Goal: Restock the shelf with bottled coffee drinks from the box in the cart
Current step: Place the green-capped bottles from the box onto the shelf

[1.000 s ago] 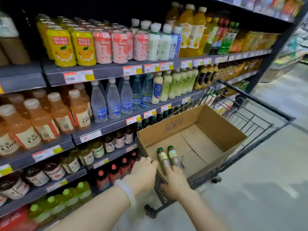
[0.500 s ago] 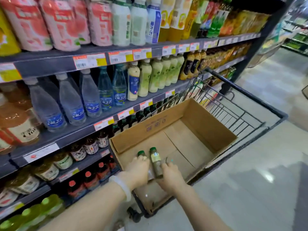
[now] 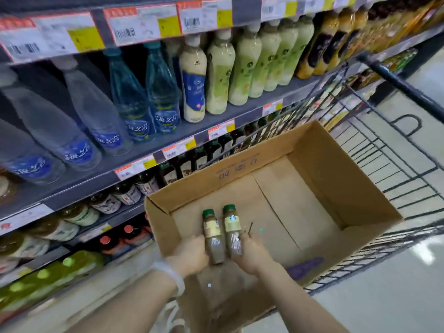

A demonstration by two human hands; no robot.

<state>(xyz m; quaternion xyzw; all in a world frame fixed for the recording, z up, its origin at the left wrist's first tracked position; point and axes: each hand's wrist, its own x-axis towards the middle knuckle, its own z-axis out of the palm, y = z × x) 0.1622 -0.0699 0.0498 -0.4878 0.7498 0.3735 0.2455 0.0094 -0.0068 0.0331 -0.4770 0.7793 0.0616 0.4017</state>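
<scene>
- My left hand point(image 3: 192, 254) grips one coffee bottle point(image 3: 212, 236); my right hand point(image 3: 251, 254) grips the other bottle point(image 3: 232, 230), side by side over the box's point(image 3: 348, 188) near-left corner.
- Both long axes run away from me, green caps leading towards the box's far wall.
- Each has a pale label above brown drink, though blur hides the print.
- Since a second ago, the bottles sit higher above the box floor, and the shelf point(image 3: 168, 143) looks closer.
- The box rests in the cart point(image 3: 396, 150).

clear water bottles point(image 3: 79, 121) | pale green drinks point(image 3: 242, 66) | price tags point(image 3: 141, 22)
</scene>
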